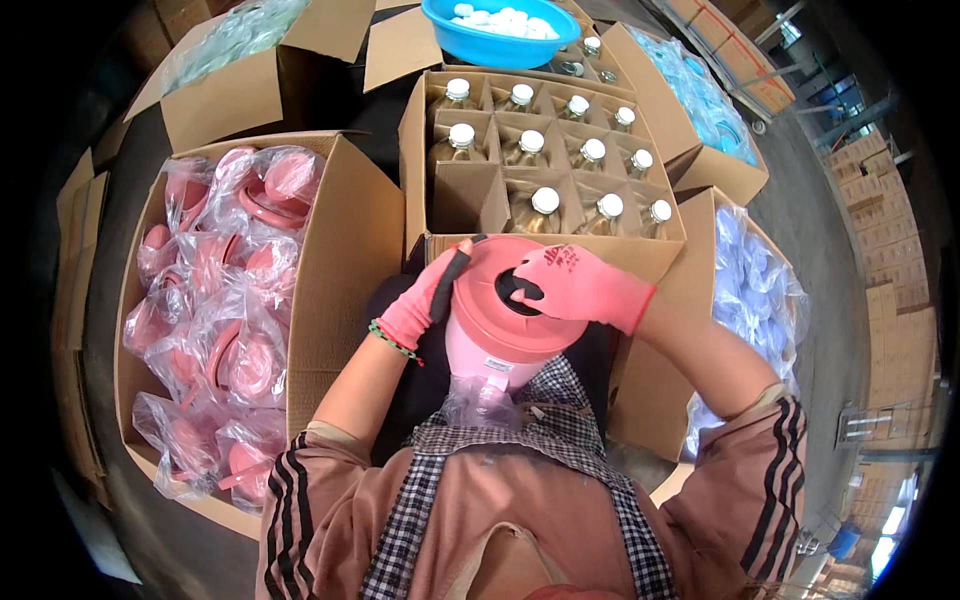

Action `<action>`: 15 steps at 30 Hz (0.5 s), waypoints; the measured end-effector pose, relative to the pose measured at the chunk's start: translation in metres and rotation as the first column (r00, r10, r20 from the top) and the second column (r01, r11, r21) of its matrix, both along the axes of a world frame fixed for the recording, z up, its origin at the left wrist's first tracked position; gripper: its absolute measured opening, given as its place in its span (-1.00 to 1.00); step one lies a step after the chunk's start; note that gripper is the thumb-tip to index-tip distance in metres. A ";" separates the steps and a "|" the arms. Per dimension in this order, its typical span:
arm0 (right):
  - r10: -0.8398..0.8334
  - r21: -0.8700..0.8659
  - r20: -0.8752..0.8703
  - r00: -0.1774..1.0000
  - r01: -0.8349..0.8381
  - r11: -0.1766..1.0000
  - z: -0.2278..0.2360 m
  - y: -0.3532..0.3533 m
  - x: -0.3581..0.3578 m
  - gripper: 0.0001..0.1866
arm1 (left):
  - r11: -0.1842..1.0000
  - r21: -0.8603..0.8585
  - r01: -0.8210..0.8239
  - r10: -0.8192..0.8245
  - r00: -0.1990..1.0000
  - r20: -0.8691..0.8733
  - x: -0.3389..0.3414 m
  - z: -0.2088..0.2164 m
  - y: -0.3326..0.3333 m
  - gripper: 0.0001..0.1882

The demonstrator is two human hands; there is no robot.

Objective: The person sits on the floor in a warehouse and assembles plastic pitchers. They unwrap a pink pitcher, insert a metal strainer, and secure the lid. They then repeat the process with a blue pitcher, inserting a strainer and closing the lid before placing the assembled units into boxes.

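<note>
A pink plastic jug [483, 345] with a wide coral-coloured rim and a round dark opening is held in front of my body. A clear plastic bag bunches around its lower end, and a small white label shows on its side. My left hand [425, 292], in a pink glove with dark fingertips, is closed around the left edge of the rim. With a matching glove, my right hand [578, 285] lies over the right part of the rim, fingers bent into the opening. The bent fingers partly hide the opening's inside.
Ahead, a divided carton [545, 245] holds several clear bottles with white caps; its front left compartment has no bottle. Bagged pink parts fill the left carton [340, 270]. Bagged lilac parts [745, 290] are at right, blue parts [690, 90] behind. A blue basin [480, 45] holds white pieces.
</note>
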State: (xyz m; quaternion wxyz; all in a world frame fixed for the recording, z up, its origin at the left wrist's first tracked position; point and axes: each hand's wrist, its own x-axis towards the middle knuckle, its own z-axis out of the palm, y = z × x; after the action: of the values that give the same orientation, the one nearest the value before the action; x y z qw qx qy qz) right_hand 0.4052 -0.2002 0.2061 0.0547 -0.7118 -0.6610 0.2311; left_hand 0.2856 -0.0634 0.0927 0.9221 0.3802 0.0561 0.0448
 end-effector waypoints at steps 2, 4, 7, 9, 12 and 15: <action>0.051 -0.208 0.038 0.998 -0.042 0.977 0.000 0.008 0.009 -0.71 | 0.999 0.046 0.002 -0.003 0.999 0.032 0.006 -0.009 -0.003 -0.54; 0.128 -0.222 0.108 0.986 -0.102 0.970 0.000 0.011 0.006 -0.72 | 0.986 0.167 -0.009 -0.001 0.998 0.057 0.003 -0.008 -0.001 -0.54; 0.141 -0.214 0.104 0.985 -0.116 0.970 -0.003 0.011 -0.005 -0.74 | 0.986 0.169 0.001 -0.006 1.000 0.029 -0.004 -0.002 -0.001 -0.54; -0.048 -0.251 0.115 0.992 0.076 0.965 -0.014 0.018 -0.014 -0.78 | 0.992 0.125 -0.006 0.004 1.000 0.016 -0.002 -0.014 0.003 -0.54; 0.296 -0.212 0.440 0.848 -0.222 0.952 -0.030 0.026 -0.010 -0.83 | 0.999 0.044 -0.004 0.004 1.000 0.015 0.007 -0.032 0.010 -0.55; 0.550 -0.321 0.588 0.593 -0.453 0.832 -0.044 0.034 -0.001 -0.88 | 1.000 0.004 -0.028 0.028 0.999 -0.039 0.012 -0.036 0.014 -0.59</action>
State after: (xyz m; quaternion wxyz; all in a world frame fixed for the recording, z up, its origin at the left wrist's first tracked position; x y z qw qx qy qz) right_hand 0.4046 -0.1657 0.1618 -0.2980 -0.5323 -0.7922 0.0158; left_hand 0.2980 -0.0497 0.0569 0.9196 0.3815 0.0793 0.0503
